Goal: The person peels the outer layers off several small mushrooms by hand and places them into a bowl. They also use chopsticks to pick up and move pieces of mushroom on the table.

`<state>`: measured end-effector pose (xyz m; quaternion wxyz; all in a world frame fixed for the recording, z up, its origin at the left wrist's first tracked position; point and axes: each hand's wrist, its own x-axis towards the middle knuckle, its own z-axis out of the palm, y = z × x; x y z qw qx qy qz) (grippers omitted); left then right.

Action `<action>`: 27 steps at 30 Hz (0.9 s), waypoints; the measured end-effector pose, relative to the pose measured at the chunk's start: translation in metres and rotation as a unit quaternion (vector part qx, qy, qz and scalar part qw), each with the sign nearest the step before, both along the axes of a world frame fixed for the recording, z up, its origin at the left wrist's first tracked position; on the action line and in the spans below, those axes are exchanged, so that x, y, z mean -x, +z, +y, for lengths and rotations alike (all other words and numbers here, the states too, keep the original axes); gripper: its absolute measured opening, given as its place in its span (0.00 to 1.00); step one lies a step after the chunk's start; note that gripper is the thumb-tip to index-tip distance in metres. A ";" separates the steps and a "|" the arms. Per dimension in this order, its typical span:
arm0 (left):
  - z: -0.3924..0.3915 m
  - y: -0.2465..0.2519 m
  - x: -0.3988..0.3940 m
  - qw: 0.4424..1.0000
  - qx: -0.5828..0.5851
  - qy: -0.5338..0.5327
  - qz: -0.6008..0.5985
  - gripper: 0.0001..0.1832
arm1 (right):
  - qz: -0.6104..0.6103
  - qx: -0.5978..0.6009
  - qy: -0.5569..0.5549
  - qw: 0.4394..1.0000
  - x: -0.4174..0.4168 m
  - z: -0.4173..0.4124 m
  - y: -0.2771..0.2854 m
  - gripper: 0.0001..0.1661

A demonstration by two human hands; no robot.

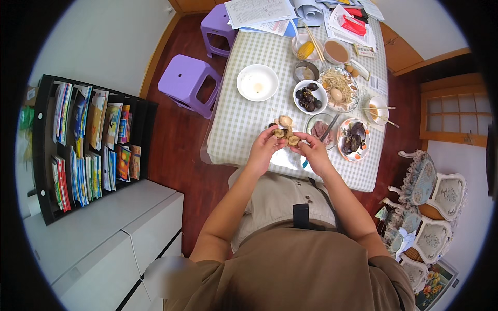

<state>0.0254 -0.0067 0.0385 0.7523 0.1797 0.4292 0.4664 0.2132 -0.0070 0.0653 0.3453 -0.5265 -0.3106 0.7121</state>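
Note:
Near the table's front edge, my left hand [265, 149] and my right hand [313, 152] are close together. My left fingers hold a brownish piece of food [279, 133], and my right fingers hold another piece [294, 140]; what food it is cannot be told. Pale shells or peelings [285, 121] lie just beyond them on the checked tablecloth. A white bowl of dark round foods [310, 97] stands behind my right hand. Beside that hand is a glass bowl with sliced meat [321, 130], dark chopsticks [330, 126] resting across it.
A white bowl [257, 82] stands at the left, a metal bowl [306, 72] behind. At the right are a plate of noodle-like strands with an egg [338, 89] and a plate of dark food [353, 140]. Papers [260, 13] cover the far end; purple stools [188, 83] stand left.

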 end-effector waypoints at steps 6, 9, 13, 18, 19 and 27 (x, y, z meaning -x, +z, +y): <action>0.000 0.000 -0.003 0.993 -0.024 -0.001 -0.118 0.20 | 0.000 -0.063 0.010 0.998 0.008 -0.008 0.006 0.14; 0.000 0.007 -0.009 0.987 -0.012 0.001 -0.160 0.18 | -0.005 -0.074 -0.001 0.997 0.014 -0.013 0.003 0.08; 0.000 0.009 -0.015 0.984 -0.009 0.025 -0.177 0.18 | -0.048 -0.142 -0.010 0.989 0.018 -0.016 -0.001 0.08; 0.003 0.011 -0.014 0.977 0.004 0.043 -0.210 0.18 | -0.180 -0.227 0.034 0.957 -0.001 -0.016 0.002 0.08; 0.003 0.013 -0.013 0.976 0.001 0.033 -0.215 0.18 | -0.209 -0.259 0.032 0.942 -0.008 -0.015 0.002 0.08; 0.007 0.017 -0.010 0.971 0.000 0.009 -0.240 0.19 | -0.556 -0.350 0.137 0.741 -0.068 -0.016 -0.014 0.16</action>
